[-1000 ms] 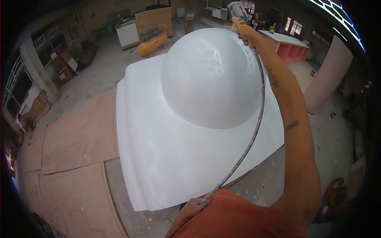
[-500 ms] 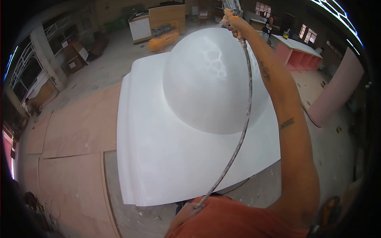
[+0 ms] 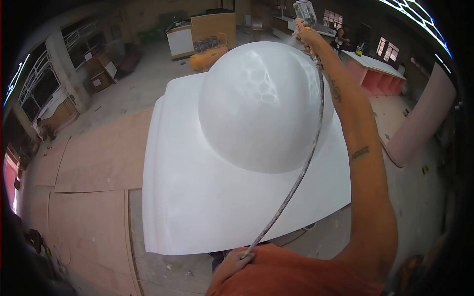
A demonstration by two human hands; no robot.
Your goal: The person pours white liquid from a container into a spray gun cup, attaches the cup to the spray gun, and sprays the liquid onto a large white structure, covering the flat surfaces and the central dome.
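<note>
At the top of the head view, my right hand [image 3: 309,37] is closed round a spray gun [image 3: 305,13] with a clear cup on top. The gun is raised beside the far right side of a large, glossy white dome [image 3: 256,113]. This dome rises from a broad white base [image 3: 197,212] with a stepped left edge. A paint-spotted hose [image 3: 295,190] runs from the gun down across the base to my waist. There my left hand [image 3: 237,261] is closed round the hose, against my orange shirt.
Behind the dome stand an orange air compressor [image 3: 208,58] and a wooden cabinet [image 3: 212,30]. Thin boards [image 3: 94,212] cover the floor at left. A pink shelf unit [image 3: 377,74] and a curved pink panel [image 3: 424,116] stand at right. Another person [image 3: 340,38] is at the back.
My right hand and the spray gun have shifted right and slightly down, and the hose has swung right with them. My left hand keeps its hold on the hose. The view has tilted slightly.
</note>
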